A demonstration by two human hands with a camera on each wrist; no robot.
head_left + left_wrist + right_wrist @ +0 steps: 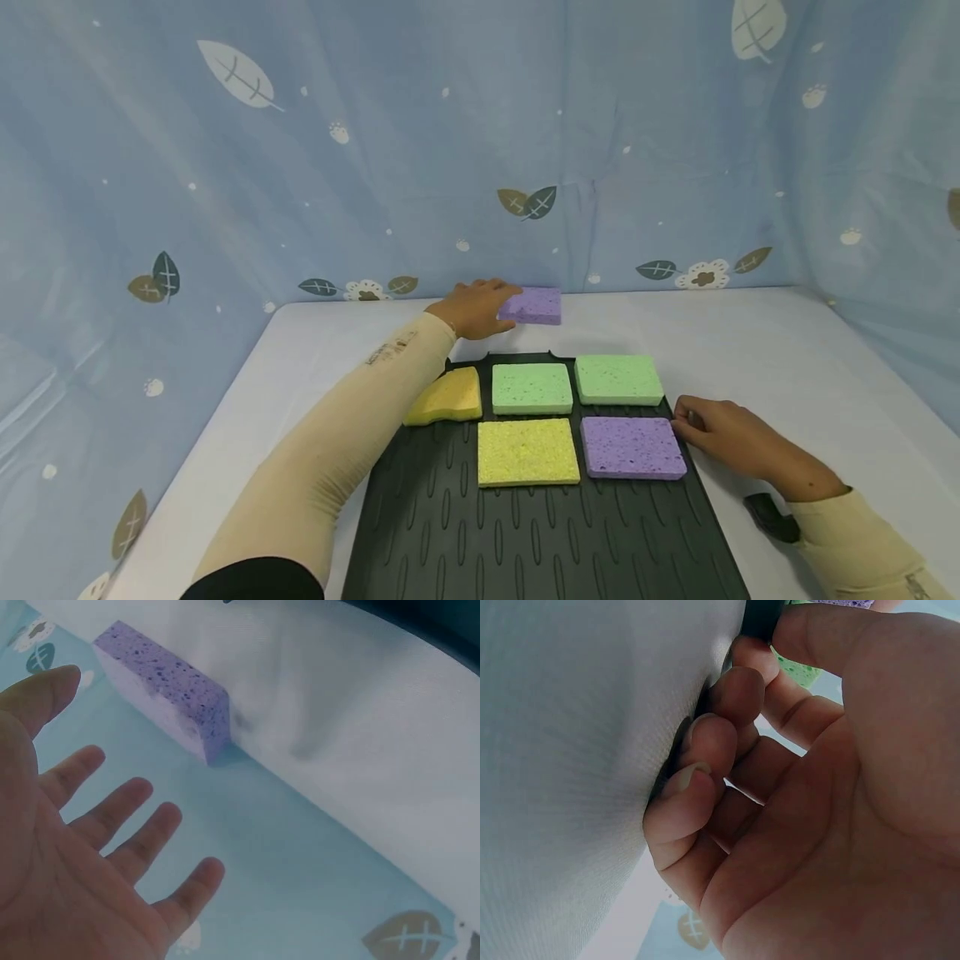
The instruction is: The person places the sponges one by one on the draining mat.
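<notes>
My left hand (474, 308) reaches to the back of the white table, its fingers spread beside a purple sponge (537, 306). In the left wrist view that sponge (166, 688) stands just apart from the fingertips, against the blue curtain. My right hand (731, 433) is at the right edge of a black ribbed mat (525, 542). Its thumb and index finger pinch the mat's dark rim (762, 619), as the right wrist view shows, with the other fingers curled against the white tabletop. Beside this hand, a second purple sponge (633, 448) lies on the mat.
Also on the mat are two green sponges (532, 388) (618, 380), a flat yellow sponge (528, 452) and a curved yellow sponge (447, 396), partly behind the left sleeve. A blue leaf-patterned curtain (420, 150) hangs along the back of the white table (757, 350).
</notes>
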